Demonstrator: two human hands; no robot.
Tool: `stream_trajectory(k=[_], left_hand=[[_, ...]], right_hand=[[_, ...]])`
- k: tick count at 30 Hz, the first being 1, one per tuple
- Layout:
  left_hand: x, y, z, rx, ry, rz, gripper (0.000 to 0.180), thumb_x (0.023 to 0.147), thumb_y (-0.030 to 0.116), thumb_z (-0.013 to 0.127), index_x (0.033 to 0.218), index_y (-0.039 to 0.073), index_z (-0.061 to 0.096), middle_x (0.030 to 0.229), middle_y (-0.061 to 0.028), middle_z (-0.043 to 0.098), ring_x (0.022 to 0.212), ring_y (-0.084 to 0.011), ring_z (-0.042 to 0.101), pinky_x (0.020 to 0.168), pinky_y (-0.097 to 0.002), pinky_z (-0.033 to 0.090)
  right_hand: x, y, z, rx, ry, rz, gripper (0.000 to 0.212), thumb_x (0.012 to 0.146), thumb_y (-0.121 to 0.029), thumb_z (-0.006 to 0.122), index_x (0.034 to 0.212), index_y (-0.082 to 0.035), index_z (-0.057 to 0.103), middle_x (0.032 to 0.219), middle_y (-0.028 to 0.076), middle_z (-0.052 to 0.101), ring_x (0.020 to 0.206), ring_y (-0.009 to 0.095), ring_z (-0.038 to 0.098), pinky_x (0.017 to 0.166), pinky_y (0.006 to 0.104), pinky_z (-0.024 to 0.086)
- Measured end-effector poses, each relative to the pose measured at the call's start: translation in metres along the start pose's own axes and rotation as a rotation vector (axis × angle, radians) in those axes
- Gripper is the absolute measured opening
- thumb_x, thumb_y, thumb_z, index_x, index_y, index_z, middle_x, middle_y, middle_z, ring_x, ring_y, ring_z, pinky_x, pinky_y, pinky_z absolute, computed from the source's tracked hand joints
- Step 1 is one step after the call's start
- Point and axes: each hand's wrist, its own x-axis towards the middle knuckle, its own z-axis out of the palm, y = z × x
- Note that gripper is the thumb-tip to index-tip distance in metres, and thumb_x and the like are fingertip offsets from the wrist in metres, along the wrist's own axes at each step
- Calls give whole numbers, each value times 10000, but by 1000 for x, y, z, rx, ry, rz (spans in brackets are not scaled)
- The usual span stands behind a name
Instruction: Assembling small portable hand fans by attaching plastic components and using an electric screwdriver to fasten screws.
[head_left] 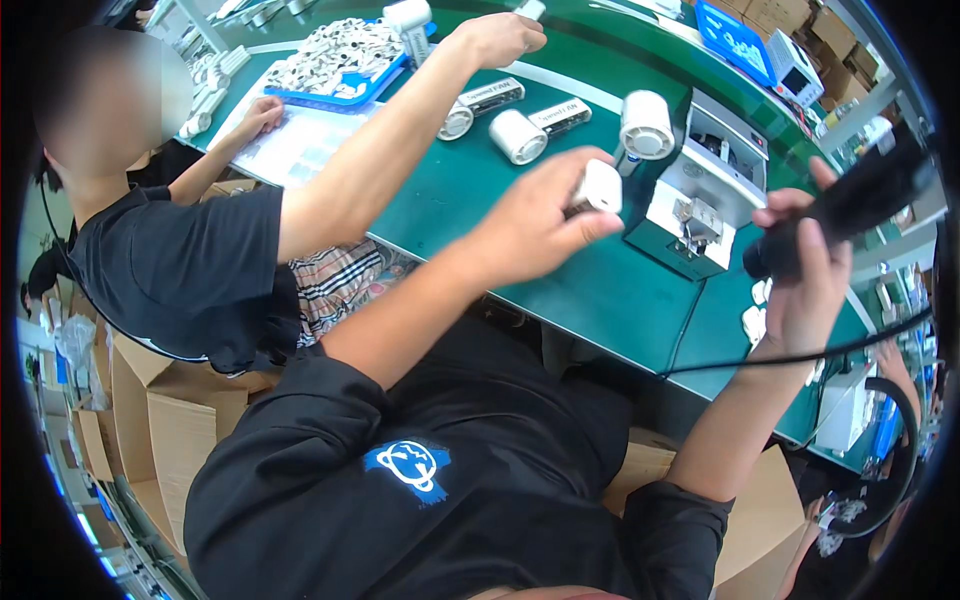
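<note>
My left hand [535,222] is closed around a white handheld fan [601,186]; only its blunt white end shows past my fingers and thumb. At the right, the fingers of my right hand [810,265] wrap around a black cylindrical tool [850,215] that looks like an electric screwdriver, raised above the table. Its far end is blurred at the picture's edge. Just beyond my left hand, another white fan [647,125] stands on the table with its round head up. Between my two hands sits a grey metal bench fixture [708,185] with a small clamp block on its front.
Two white fans [518,136] [456,121] lie on the green table [595,310]. At my left a co-worker [170,260] stretches an arm over the table, beside a blue tray [345,95] heaped with small white parts. A black cable [790,360] crosses my right forearm. Cardboard boxes [185,440] stand behind.
</note>
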Motion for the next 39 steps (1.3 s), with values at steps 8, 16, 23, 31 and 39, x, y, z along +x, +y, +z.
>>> stream_trajectory(k=[8,16,23,31,39], left_hand=[[-2,-35,-36,819,-271,-71,521,762,293,676,1156,-1,505,992,-208,596,936,-357,575,793,-422,461],[8,-50,-41,1033,-308,-182,506,758,244,683,1158,-25,530,1046,-198,556,969,-361,529,824,-413,434],[-3,-69,-39,1087,-137,-150,543,709,255,729,1130,-33,543,1037,-199,565,978,-354,534,832,-410,438],[-27,-50,2,629,237,254,166,751,48,622,913,15,604,910,-146,568,829,-293,552,739,-359,448],[-38,-64,15,181,51,29,101,789,-11,577,885,-3,609,854,-78,565,636,-126,512,582,-236,429]], right_hand=[[-43,39,-58,-283,93,100,233,859,-31,568,1085,23,561,992,76,587,893,153,567,766,266,466],[-106,80,-85,-622,-126,486,92,757,-34,668,846,-15,656,768,25,583,711,90,521,654,221,431],[-118,86,-71,-741,-161,448,148,702,-59,713,838,-26,662,772,66,533,722,178,539,673,277,455],[-115,88,-58,-889,-111,379,131,673,-62,721,788,-33,666,750,85,537,774,229,552,684,315,450],[-117,85,-62,-909,-161,216,73,747,-58,661,781,-24,607,828,101,546,817,267,529,724,346,439]])
